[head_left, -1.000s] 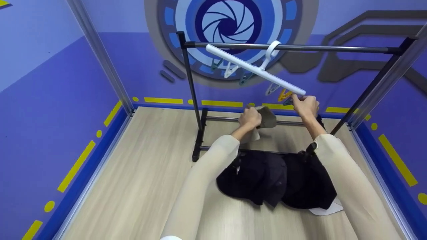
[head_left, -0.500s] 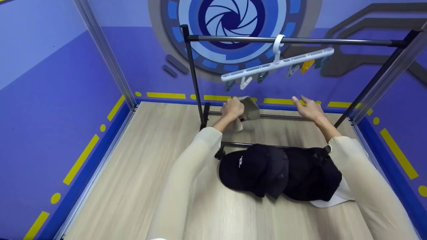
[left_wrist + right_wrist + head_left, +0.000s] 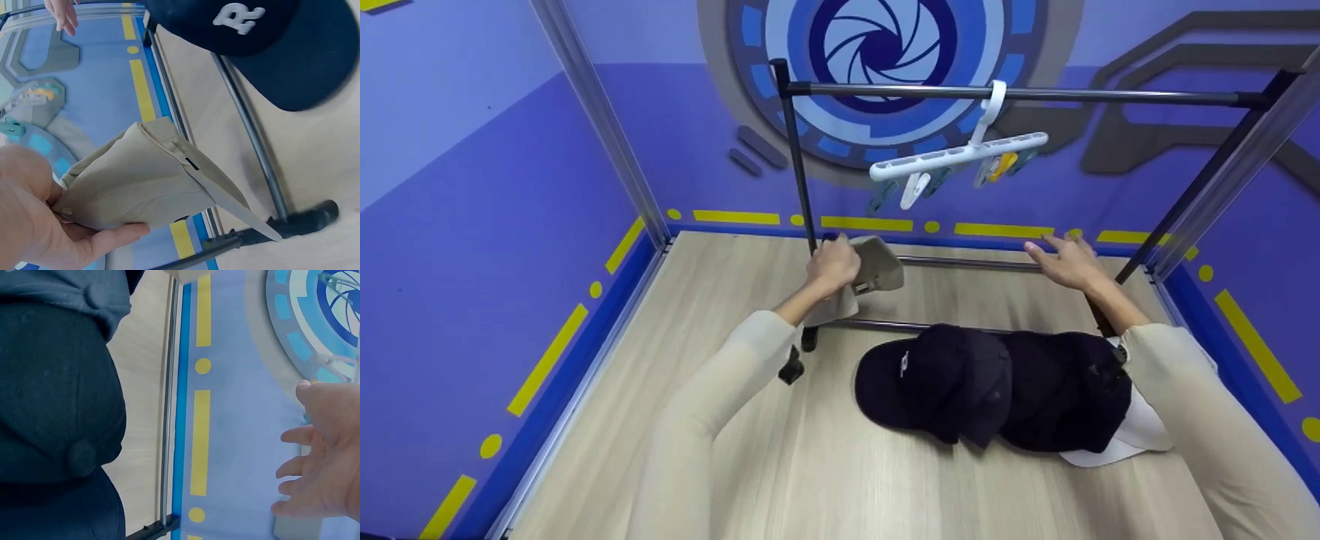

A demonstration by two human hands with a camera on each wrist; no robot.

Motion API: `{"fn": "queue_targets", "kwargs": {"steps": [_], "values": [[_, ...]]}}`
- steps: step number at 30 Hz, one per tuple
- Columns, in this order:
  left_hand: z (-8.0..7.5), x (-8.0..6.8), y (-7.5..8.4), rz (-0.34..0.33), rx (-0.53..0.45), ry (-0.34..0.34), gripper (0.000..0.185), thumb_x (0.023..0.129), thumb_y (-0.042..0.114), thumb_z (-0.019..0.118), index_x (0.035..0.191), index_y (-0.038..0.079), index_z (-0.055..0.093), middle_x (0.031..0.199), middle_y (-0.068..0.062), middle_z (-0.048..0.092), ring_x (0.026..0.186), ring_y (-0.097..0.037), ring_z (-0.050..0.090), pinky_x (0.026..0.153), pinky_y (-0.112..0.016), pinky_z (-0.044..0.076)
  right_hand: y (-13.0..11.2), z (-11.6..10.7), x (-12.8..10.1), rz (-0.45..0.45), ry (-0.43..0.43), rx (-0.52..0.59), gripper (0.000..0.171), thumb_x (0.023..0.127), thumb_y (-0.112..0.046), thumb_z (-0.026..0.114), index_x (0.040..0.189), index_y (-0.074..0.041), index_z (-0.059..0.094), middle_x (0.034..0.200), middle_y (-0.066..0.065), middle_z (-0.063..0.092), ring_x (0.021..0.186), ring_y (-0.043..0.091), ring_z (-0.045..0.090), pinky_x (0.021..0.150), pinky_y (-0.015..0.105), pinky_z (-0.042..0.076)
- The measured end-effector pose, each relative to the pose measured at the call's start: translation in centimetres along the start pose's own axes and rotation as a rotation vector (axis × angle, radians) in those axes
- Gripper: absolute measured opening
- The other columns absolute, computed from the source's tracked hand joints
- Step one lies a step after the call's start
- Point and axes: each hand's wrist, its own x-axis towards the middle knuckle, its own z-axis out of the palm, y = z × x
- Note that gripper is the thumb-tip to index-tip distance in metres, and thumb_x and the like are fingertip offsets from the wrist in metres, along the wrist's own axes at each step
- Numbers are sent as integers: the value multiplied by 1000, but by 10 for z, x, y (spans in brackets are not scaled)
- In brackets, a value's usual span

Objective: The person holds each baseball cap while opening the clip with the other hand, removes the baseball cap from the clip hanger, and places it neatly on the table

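Observation:
My left hand (image 3: 834, 266) grips a beige cap (image 3: 879, 264) low by the rack's left post. In the left wrist view the thumb lies along the outside of the cap (image 3: 140, 174), and the other fingers are mostly hidden behind it. My right hand (image 3: 1071, 262) is held out with spread fingers, touching nothing. Above and between the hands, a white clip hanger (image 3: 960, 156) hangs from the rack's top bar, with white, green and yellow clips (image 3: 1003, 166) below it. On the floor in front lies a row of overlapping dark caps (image 3: 937, 382).
A black-and-grey metal rack (image 3: 1080, 94) stands before the blue-purple back wall, its lower bars (image 3: 960, 262) close to the wooden floor (image 3: 720, 450). At the row's right end a white cap (image 3: 1132, 439) shows partly beneath the dark ones and my right sleeve.
My right hand has let go of the clip at the hanger's right end, and the hanger has swung round on the bar. My left hand has moved left with the beige cap.

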Motion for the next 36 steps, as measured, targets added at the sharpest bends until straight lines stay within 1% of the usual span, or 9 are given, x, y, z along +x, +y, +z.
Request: {"fn": "queue_targets", "kwargs": {"steps": [4,9,11,14,18,24,28,31,36], "values": [[-2,-14,-13,52,-37,3,35,105,15,39,127,0,62,114,-21,73,102,-38,73,82,-52,60,6,-1,-4,-5,-21,-27,79,109,-52,29,157,11,22,158,47,6,148,64,-7,118,76,1],[1,-27,-18,116,-32,39,28,102,11,44,113,-2,67,105,-23,75,96,-39,74,75,-53,61,12,0,-7,-36,-47,-63,76,111,-48,29,153,15,27,154,48,17,147,65,-5,120,73,0],[3,-33,-18,133,-12,48,32,102,11,45,120,-3,66,107,-24,75,97,-41,74,74,-54,61,14,1,-8,-55,-52,-82,75,111,-47,28,152,16,29,150,46,28,147,65,-2,121,71,0],[8,-43,-15,170,44,67,35,101,12,45,123,-6,67,109,-24,75,98,-42,74,75,-54,62,16,2,-8,-77,-60,-99,74,111,-46,27,151,16,31,146,44,37,147,64,2,123,68,-1],[17,-60,-10,237,132,85,33,99,11,48,118,-7,67,107,-24,74,96,-44,73,74,-53,62,17,5,-8,-102,-59,-100,71,112,-43,28,150,17,32,149,47,31,145,66,4,122,70,0],[38,-87,-3,349,284,110,32,95,10,51,119,-7,65,98,-20,72,85,-37,74,67,-47,62,20,9,-8,-157,-58,-100,67,112,-37,31,147,19,36,146,44,39,145,62,21,123,68,2],[52,-103,-3,419,427,177,39,91,15,59,122,-9,64,104,-19,72,79,-28,75,63,-37,62,22,11,-8,-141,-87,-75,66,112,-37,31,148,18,36,148,45,36,145,64,13,121,70,1],[59,-113,-4,436,494,210,48,88,20,65,126,-10,63,114,-22,72,78,-26,76,60,-32,61,22,13,-9,-118,-109,-65,67,112,-39,31,149,17,36,150,45,32,146,66,5,121,71,1],[61,-124,-3,428,539,230,51,87,23,68,125,-11,61,121,-24,71,81,-24,77,61,-28,62,24,13,-11,-114,-104,-77,67,112,-39,31,146,18,40,149,45,34,145,65,13,121,71,6]]}}
